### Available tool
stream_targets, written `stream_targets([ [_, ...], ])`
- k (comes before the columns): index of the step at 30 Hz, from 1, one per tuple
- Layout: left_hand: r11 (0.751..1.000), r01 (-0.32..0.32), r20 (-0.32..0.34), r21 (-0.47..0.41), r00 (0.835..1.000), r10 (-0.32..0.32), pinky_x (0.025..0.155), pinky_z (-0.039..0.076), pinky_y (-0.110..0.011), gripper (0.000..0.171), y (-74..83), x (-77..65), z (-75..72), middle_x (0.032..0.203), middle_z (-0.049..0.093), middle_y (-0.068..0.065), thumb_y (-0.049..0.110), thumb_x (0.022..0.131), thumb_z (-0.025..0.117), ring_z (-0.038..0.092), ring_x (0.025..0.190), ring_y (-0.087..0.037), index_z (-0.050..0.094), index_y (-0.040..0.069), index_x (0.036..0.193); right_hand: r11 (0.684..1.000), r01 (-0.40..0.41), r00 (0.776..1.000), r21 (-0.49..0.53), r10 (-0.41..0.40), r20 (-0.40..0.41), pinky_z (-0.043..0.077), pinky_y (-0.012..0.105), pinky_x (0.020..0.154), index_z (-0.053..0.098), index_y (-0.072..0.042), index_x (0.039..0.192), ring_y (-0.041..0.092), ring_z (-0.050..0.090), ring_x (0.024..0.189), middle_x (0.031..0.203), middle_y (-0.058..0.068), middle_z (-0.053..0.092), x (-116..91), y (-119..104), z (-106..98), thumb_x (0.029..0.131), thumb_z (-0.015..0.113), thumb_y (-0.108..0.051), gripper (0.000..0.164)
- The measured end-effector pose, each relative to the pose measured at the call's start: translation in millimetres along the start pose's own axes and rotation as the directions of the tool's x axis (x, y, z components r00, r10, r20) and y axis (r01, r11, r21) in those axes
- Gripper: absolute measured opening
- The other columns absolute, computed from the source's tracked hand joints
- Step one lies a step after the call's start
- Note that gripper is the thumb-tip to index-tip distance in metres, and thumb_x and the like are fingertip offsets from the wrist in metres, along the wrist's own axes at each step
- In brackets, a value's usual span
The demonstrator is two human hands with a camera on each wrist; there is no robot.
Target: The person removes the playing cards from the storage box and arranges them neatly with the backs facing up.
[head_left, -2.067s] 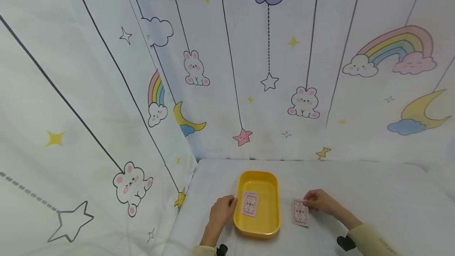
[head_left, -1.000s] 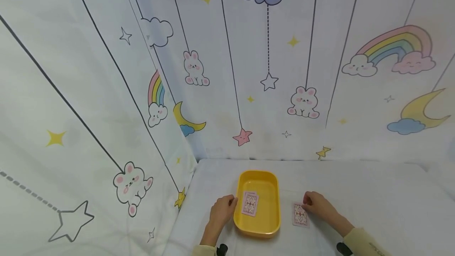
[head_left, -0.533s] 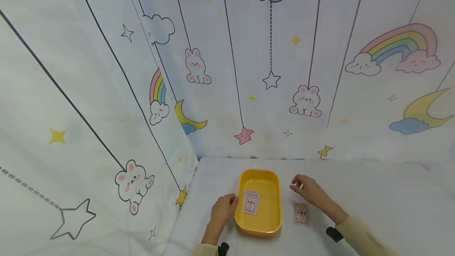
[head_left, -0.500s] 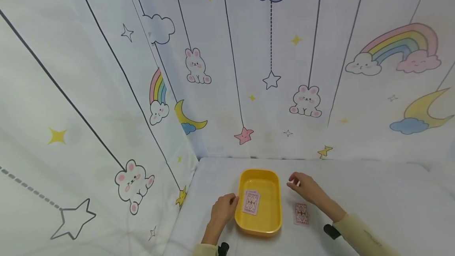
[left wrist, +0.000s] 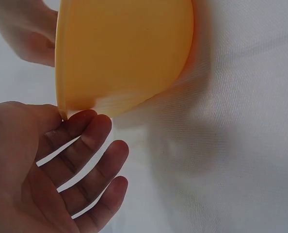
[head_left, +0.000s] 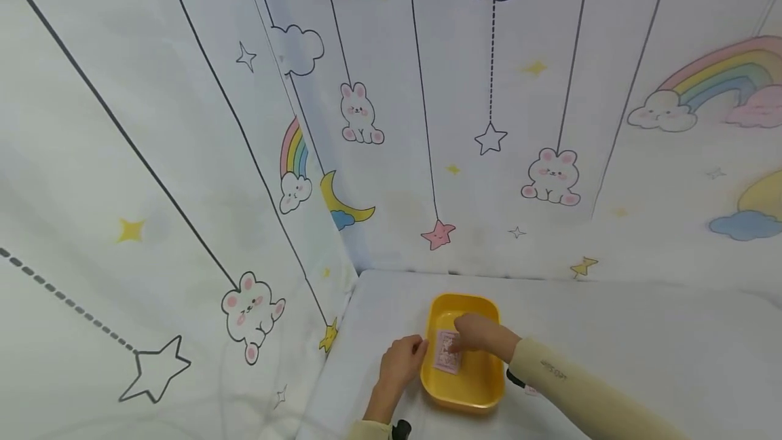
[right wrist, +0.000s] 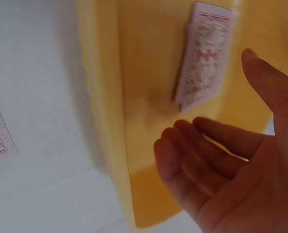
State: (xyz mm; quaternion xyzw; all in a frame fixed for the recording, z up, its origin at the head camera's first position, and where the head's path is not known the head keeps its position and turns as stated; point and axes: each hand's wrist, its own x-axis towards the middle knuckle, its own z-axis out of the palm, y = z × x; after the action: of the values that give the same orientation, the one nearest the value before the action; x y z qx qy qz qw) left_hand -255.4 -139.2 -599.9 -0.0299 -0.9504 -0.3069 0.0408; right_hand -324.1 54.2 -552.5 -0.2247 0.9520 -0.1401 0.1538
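My left hand (head_left: 400,364) pinches the near-left rim of a yellow plastic tray (head_left: 467,391); in the left wrist view the thumb and index finger (left wrist: 78,119) meet at the rim, the other fingers spread below. Over the tray is my right hand (head_left: 482,335), its thumb apart from loosely bent fingers (right wrist: 168,160) and nothing between them in the right wrist view. Several playing cards (right wrist: 207,53) lie face down in the tray, stacked slightly askew, with a pink patterned back on top. In the head view the right hand overlaps the upper right of that stack (head_left: 447,358).
Another playing card (head_left: 531,391) lies on the white cloth right of the tray, mostly hidden under the right sleeve (head_left: 565,375). Its corner shows at the left of the right wrist view. Behind the table (head_left: 568,307) hang white curtains (head_left: 391,223) printed with rabbits, stars and rainbows.
The right hand has left the card on the cloth and swung left over the tray. The left hand stays at the tray's rim. The head view has turned slightly left.
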Motion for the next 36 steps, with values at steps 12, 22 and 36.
stream_targets([
  [12,1.0,0.003,0.018,0.004,1.0,-0.003,0.049,0.033,-0.022,0.028,8.4,1.0,1.9,0.062,0.047,0.01,0.032,0.102,0.058,0.041,0.053,-0.005,0.058,0.019,0.077,0.98,-0.092,0.994,-0.178,0.079,-0.075,0.054,0.047,0.086,0.064,0.003,0.107,0.027,0.051,0.081,0.094,0.014,0.057,-1.5,-0.6,28.6,0.065,0.093,-0.045,0.07],
  [22,1.0,0.006,0.012,-0.011,1.0,-0.006,0.048,0.033,-0.022,0.029,3.0,-0.4,1.0,0.061,0.047,0.009,0.031,0.102,0.058,0.041,0.052,-0.006,0.058,0.019,0.076,0.998,-0.049,0.995,0.05,0.053,-0.082,0.05,0.04,0.073,0.057,0.0,0.108,0.023,0.052,0.077,0.088,0.01,0.058,2.8,10.4,29.8,0.084,0.08,-0.018,0.038],
  [36,1.0,0.009,0.005,-0.008,1.0,-0.009,0.051,0.033,-0.023,0.028,5.3,-3.1,-2.3,0.063,0.048,0.007,0.03,0.102,0.059,0.041,0.054,-0.007,0.059,0.016,0.078,0.719,0.019,1.0,0.694,-0.027,0.0,0.057,0.037,0.074,0.058,-0.001,0.105,0.023,0.068,0.082,0.091,0.008,0.071,-34.6,58.8,-11.2,0.094,0.07,-0.017,0.023],
])
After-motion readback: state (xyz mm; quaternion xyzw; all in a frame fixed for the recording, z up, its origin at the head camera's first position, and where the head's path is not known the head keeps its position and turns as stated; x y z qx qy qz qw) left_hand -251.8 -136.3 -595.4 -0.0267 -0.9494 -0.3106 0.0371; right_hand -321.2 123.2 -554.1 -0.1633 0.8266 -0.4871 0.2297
